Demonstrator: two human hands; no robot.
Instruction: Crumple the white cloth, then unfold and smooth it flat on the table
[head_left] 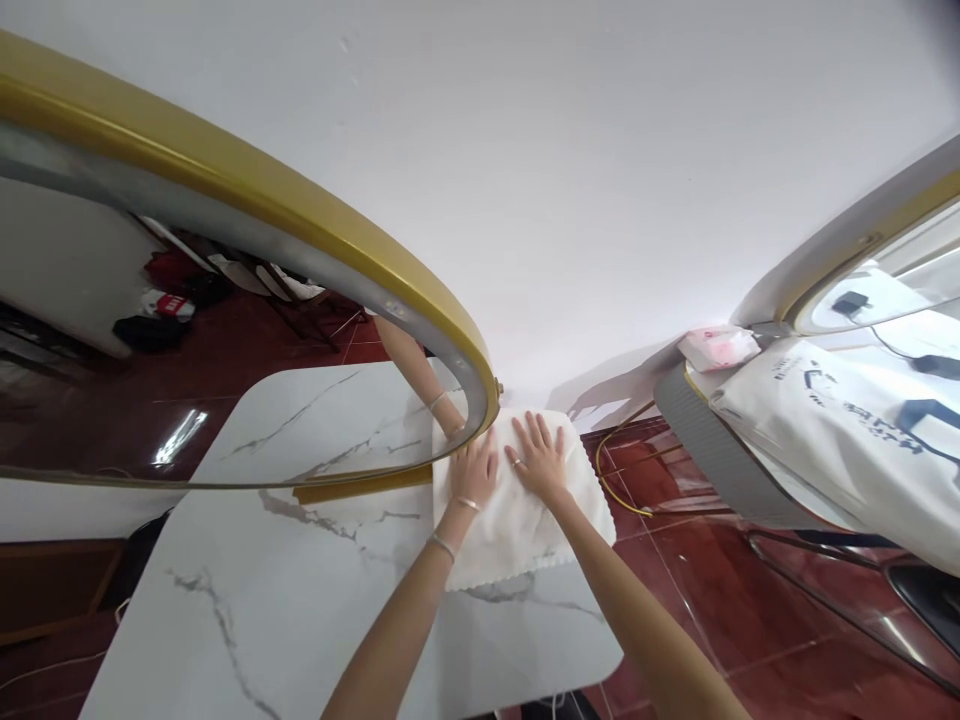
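Observation:
A white cloth (pixel 517 545) with scalloped edges lies spread on the right end of a marbled white table (pixel 300 600), close to the wall. My left hand (pixel 472 470) rests flat on its left part, fingers stretched toward the wall, beside the mirror's rim. On the cloth's upper right part lies my right hand (pixel 540 455), palm down with fingers spread and a ring on one finger. Neither hand grips anything. The cloth's far left corner is partly hidden behind the mirror frame.
A large gold-framed mirror (pixel 262 200) leans over the table at left, reflecting an arm and the room. To the right, another table (pixel 720 450) holds a tissue pack (pixel 718 347) and a printed white bag (pixel 847 430), beneath a second mirror (pixel 870 235). The floor (pixel 697 610) is red tile.

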